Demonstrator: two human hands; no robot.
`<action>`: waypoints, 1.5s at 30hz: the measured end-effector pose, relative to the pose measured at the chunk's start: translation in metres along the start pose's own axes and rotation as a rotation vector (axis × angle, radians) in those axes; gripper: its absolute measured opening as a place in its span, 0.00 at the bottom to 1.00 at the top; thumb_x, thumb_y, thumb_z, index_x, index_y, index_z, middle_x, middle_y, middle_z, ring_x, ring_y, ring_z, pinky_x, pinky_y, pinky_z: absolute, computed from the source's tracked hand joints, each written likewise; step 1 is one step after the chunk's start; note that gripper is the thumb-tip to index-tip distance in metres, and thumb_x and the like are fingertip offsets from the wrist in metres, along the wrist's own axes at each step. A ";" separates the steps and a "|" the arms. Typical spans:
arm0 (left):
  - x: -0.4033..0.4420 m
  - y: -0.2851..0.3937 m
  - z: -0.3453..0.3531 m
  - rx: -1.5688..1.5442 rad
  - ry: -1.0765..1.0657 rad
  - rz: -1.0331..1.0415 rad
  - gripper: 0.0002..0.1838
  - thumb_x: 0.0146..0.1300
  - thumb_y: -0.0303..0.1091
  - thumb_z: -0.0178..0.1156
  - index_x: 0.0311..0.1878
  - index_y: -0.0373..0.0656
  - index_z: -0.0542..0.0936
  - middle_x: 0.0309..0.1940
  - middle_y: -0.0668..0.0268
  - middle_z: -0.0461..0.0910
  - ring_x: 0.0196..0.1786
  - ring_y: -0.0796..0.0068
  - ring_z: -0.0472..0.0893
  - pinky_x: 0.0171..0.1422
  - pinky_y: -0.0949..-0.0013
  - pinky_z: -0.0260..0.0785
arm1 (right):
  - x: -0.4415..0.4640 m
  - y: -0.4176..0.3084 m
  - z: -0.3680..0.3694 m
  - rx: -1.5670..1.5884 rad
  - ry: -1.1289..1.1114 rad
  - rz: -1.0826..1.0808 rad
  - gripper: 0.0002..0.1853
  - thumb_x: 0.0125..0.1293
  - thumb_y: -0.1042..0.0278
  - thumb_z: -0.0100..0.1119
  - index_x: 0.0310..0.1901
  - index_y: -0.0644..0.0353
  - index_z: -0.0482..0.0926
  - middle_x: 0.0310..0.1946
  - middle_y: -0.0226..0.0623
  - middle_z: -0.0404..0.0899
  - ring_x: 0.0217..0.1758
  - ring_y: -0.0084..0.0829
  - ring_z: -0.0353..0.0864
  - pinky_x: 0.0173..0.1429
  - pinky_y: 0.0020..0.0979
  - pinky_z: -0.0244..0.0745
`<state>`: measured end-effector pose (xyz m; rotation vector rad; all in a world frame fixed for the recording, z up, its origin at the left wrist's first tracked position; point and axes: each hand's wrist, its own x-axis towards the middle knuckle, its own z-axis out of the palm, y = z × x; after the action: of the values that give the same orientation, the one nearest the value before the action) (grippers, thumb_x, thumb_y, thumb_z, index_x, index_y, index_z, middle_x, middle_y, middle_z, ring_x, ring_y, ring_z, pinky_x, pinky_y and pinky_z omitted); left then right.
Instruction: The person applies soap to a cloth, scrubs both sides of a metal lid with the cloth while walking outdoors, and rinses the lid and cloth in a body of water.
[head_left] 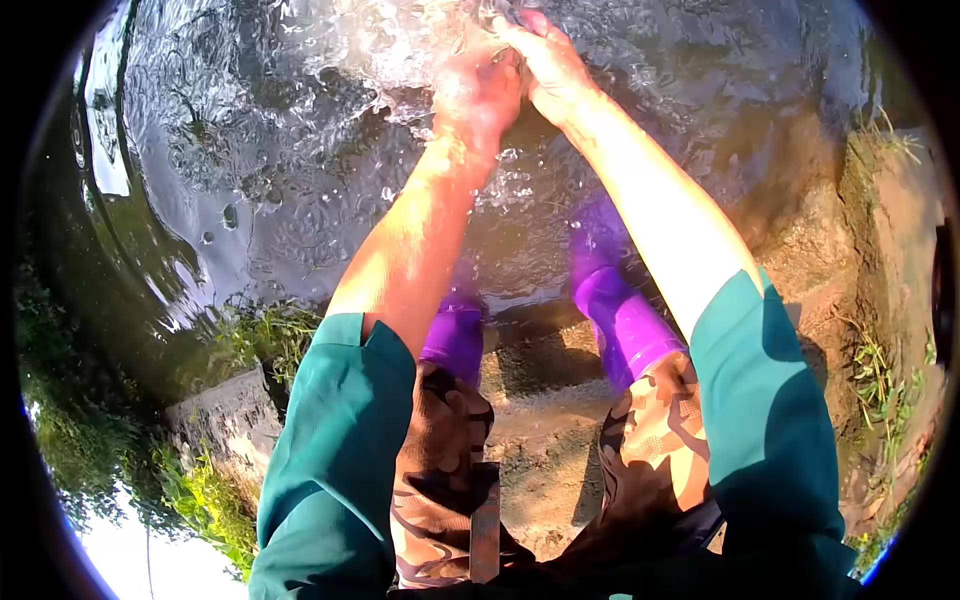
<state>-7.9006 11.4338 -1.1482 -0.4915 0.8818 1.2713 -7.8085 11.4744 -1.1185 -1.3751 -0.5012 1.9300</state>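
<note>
Both my hands are close together at the top of the head view, in splashing water [300, 130]. My left hand [478, 92] looks closed like a fist, wet and partly blurred by spray. Beside it, my right hand [550, 68] has its thumb stretched toward the left and its fingers curled near the top edge. A small dark patch shows by the right fingertips, too unclear to name. Whatever the hands hold, if anything, is hidden by spray and glare. The forearms are bare below green sleeves [335, 460].
Purple boots [625, 325] stand partly in the water, under camouflage trousers [440, 480]. Beneath them is a muddy stone step [545, 400]. An earthen bank [880, 230] rises at the right; grass and plants [215, 505] grow at the left beside a concrete edge [225, 415].
</note>
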 end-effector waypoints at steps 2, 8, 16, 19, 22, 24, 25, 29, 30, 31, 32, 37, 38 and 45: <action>-0.026 -0.006 0.000 0.081 0.063 -0.023 0.14 0.63 0.30 0.51 0.51 0.39 0.71 0.48 0.59 0.76 0.49 0.62 0.77 0.42 0.65 0.71 | 0.001 0.020 0.001 -0.228 0.172 -0.116 0.15 0.56 0.69 0.60 0.46 0.61 0.78 0.38 0.33 0.80 0.40 0.24 0.77 0.40 0.27 0.73; -0.085 0.033 -0.034 0.621 0.199 -0.199 0.15 0.57 0.25 0.56 0.49 0.35 0.72 0.41 0.60 0.79 0.42 0.68 0.81 0.31 0.74 0.69 | 0.029 0.026 -0.055 -0.664 0.336 -0.410 0.11 0.55 0.79 0.54 0.40 0.63 0.80 0.35 0.32 0.79 0.36 0.21 0.75 0.42 0.25 0.72; -0.071 0.103 -0.026 0.776 0.163 0.032 0.13 0.53 0.29 0.59 0.43 0.38 0.75 0.37 0.62 0.81 0.39 0.70 0.81 0.45 0.65 0.73 | 0.020 0.028 -0.027 -0.109 0.498 -0.296 0.34 0.50 0.82 0.56 0.60 0.55 0.57 0.44 0.41 0.70 0.42 0.34 0.74 0.38 0.32 0.74; -0.066 0.042 -0.015 0.701 0.410 0.185 0.14 0.48 0.23 0.61 0.40 0.44 0.75 0.30 0.67 0.77 0.31 0.73 0.77 0.42 0.66 0.72 | -0.013 0.059 0.008 0.082 0.731 0.064 0.37 0.47 0.82 0.57 0.60 0.57 0.53 0.44 0.46 0.68 0.38 0.39 0.74 0.38 0.43 0.75; -0.068 -0.004 -0.018 0.552 0.439 0.182 0.11 0.48 0.22 0.60 0.37 0.37 0.75 0.30 0.65 0.77 0.28 0.71 0.76 0.35 0.68 0.70 | -0.034 0.063 0.016 0.299 0.671 0.252 0.30 0.43 0.83 0.56 0.53 0.67 0.62 0.43 0.48 0.69 0.40 0.40 0.74 0.41 0.41 0.74; -0.080 0.012 -0.025 0.684 0.373 0.013 0.09 0.48 0.23 0.60 0.36 0.35 0.76 0.30 0.63 0.77 0.29 0.72 0.76 0.33 0.68 0.69 | -0.019 0.074 -0.019 0.193 0.695 0.236 0.17 0.43 0.84 0.55 0.39 0.72 0.69 0.34 0.45 0.73 0.33 0.40 0.76 0.36 0.43 0.75; -0.084 0.023 -0.027 0.785 0.339 -0.016 0.09 0.48 0.23 0.60 0.35 0.34 0.76 0.31 0.63 0.78 0.29 0.72 0.76 0.32 0.69 0.69 | -0.019 0.062 -0.032 0.186 0.555 0.149 0.16 0.43 0.87 0.52 0.38 0.69 0.71 0.34 0.43 0.73 0.34 0.38 0.77 0.36 0.41 0.76; -0.095 0.105 -0.045 1.032 0.187 -0.268 0.16 0.47 0.27 0.60 0.42 0.42 0.75 0.33 0.67 0.79 0.34 0.75 0.77 0.31 0.74 0.65 | 0.026 0.032 -0.067 -0.186 0.391 -0.013 0.25 0.48 0.87 0.56 0.50 0.63 0.64 0.34 0.38 0.75 0.35 0.32 0.77 0.39 0.33 0.77; -0.095 0.127 -0.043 1.133 0.143 -0.303 0.15 0.47 0.27 0.61 0.42 0.42 0.75 0.32 0.67 0.79 0.33 0.76 0.78 0.31 0.74 0.65 | 0.046 0.034 -0.081 -0.356 0.377 -0.051 0.28 0.49 0.85 0.59 0.53 0.62 0.62 0.35 0.37 0.75 0.35 0.30 0.77 0.40 0.31 0.76; -0.095 0.145 -0.035 1.238 0.130 -0.340 0.15 0.47 0.28 0.61 0.41 0.42 0.75 0.32 0.67 0.79 0.33 0.76 0.78 0.31 0.74 0.65 | 0.018 -0.009 -0.054 -0.322 0.132 0.013 0.29 0.41 0.81 0.63 0.50 0.67 0.68 0.40 0.39 0.76 0.42 0.29 0.75 0.41 0.29 0.71; -0.091 0.160 -0.031 1.324 0.148 -0.307 0.15 0.47 0.29 0.61 0.41 0.42 0.75 0.32 0.67 0.79 0.33 0.77 0.78 0.32 0.74 0.64 | 0.026 -0.002 -0.052 -0.281 0.103 0.001 0.28 0.42 0.82 0.62 0.49 0.66 0.68 0.40 0.39 0.76 0.41 0.29 0.75 0.40 0.28 0.71; -0.068 0.129 -0.037 0.786 0.360 0.402 0.14 0.47 0.24 0.59 0.40 0.40 0.76 0.31 0.67 0.78 0.31 0.74 0.77 0.36 0.70 0.70 | -0.014 0.064 0.012 0.178 0.561 0.071 0.20 0.48 0.79 0.58 0.46 0.63 0.70 0.29 0.34 0.74 0.26 0.29 0.74 0.30 0.30 0.71; -0.066 0.099 -0.047 0.698 0.381 0.351 0.14 0.46 0.22 0.59 0.40 0.40 0.76 0.30 0.67 0.78 0.30 0.74 0.77 0.34 0.70 0.69 | -0.025 0.082 0.028 0.236 0.625 0.198 0.19 0.49 0.78 0.58 0.46 0.62 0.69 0.31 0.35 0.74 0.25 0.30 0.74 0.29 0.31 0.70; -0.105 0.080 -0.080 0.952 0.363 0.053 0.12 0.47 0.30 0.64 0.37 0.42 0.79 0.31 0.69 0.79 0.33 0.78 0.76 0.34 0.74 0.66 | -0.027 0.067 -0.023 0.093 0.449 0.271 0.19 0.39 0.89 0.54 0.38 0.65 0.73 0.32 0.40 0.75 0.32 0.37 0.76 0.30 0.35 0.73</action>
<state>-8.0057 11.3301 -1.1008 0.0765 1.6749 0.6797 -7.8033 11.4076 -1.1532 -1.8195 -0.0083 1.7394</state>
